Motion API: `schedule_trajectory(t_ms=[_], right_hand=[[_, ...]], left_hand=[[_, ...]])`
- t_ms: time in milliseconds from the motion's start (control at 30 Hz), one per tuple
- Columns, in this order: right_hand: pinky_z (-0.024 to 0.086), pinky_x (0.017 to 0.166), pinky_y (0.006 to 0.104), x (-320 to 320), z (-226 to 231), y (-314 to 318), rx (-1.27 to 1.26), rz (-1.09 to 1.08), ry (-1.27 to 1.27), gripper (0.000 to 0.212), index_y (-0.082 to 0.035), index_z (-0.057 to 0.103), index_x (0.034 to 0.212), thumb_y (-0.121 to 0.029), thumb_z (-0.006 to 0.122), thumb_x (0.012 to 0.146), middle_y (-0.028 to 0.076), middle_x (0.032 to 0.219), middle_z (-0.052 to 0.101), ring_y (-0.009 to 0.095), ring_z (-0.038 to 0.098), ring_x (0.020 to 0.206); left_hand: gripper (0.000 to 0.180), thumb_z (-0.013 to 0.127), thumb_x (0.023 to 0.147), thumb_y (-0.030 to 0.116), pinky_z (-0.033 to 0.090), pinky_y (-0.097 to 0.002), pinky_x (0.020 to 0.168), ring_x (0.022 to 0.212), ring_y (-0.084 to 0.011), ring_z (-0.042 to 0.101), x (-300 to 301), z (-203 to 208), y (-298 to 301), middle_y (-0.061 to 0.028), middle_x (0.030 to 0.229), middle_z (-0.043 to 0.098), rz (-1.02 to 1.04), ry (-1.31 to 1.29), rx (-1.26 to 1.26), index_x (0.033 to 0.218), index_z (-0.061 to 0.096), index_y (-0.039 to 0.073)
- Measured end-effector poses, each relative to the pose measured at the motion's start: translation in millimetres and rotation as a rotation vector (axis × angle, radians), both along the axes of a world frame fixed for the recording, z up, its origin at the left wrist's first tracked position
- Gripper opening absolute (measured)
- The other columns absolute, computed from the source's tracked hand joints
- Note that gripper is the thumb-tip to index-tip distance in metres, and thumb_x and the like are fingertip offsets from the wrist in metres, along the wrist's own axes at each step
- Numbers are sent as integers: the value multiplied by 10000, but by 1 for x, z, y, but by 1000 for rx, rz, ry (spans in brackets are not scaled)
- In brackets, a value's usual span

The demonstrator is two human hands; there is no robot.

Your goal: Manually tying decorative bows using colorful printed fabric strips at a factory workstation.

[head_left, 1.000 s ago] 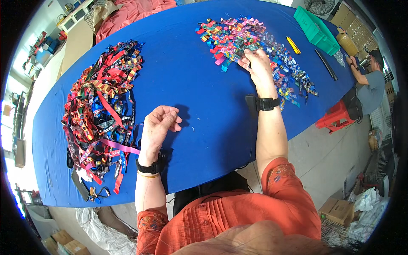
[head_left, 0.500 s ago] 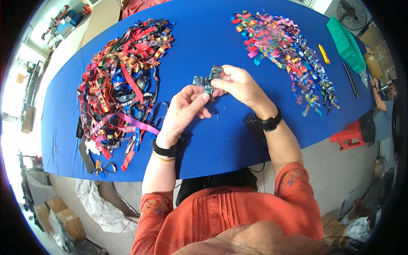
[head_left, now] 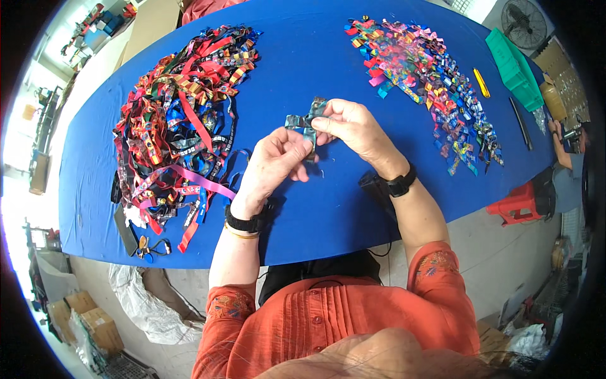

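Both my hands pinch a short dark green-grey patterned ribbon bow [head_left: 308, 120], looped and crossed over itself, above the middle of the blue table. The thumb and fingers of my left hand [head_left: 281, 156] grip its lower left part. At its right side, my right hand [head_left: 353, 128] holds it between thumb and curled fingers. Part of the ribbon is hidden by the fingers. To the left lies a big heap of long printed ribbons [head_left: 180, 107] in red, black, blue and yellow. On the right is a pile of small folded ribbon pieces [head_left: 429, 82] in many colours.
A yellow cutter [head_left: 481, 83], a dark stick-like tool [head_left: 521, 122] and a green plastic bin [head_left: 514, 69] are along the blue table's [head_left: 278, 57] right side. A small keychain-like item [head_left: 151, 249] lies near the front left edge. A red stool [head_left: 521, 202] stands beyond the right edge.
The ribbon bow has shifted slightly within my fingers, and more of its lower end now shows beneath the left thumb. Both hands stay in nearly the same place.
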State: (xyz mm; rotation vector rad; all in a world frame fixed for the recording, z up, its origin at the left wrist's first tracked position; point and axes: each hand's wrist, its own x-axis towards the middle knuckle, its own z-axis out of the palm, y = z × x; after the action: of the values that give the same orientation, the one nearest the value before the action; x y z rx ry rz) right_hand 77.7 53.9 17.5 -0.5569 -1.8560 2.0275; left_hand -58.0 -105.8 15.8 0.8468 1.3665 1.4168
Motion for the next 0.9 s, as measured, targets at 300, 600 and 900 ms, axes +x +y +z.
schedule_trajectory(t_ms=[300,600,900], right_hand=[[521,670,241,1,0,-6,-1,133,-28,137,-26,621,951,-158,656,950,41,835,674,100,644,725],[531,621,252,0,4,-12,7,206,-87,123,4,622,918,-113,652,941,82,813,685,123,660,682],[522,605,255,-2,2,-20,21,278,-145,127,5,617,898,-102,681,919,84,818,692,131,664,670]], left_hand=[[207,672,961,222,337,-179,422,470,-40,507,-6,-10,0,27,704,584,157,26,100,933,610,27],[178,692,939,171,467,-222,696,751,-74,600,-9,-6,-1,-17,871,682,272,-15,168,1041,665,27],[142,696,931,106,466,-191,653,721,-36,586,-8,-11,0,-1,850,682,221,6,134,1023,676,-1]])
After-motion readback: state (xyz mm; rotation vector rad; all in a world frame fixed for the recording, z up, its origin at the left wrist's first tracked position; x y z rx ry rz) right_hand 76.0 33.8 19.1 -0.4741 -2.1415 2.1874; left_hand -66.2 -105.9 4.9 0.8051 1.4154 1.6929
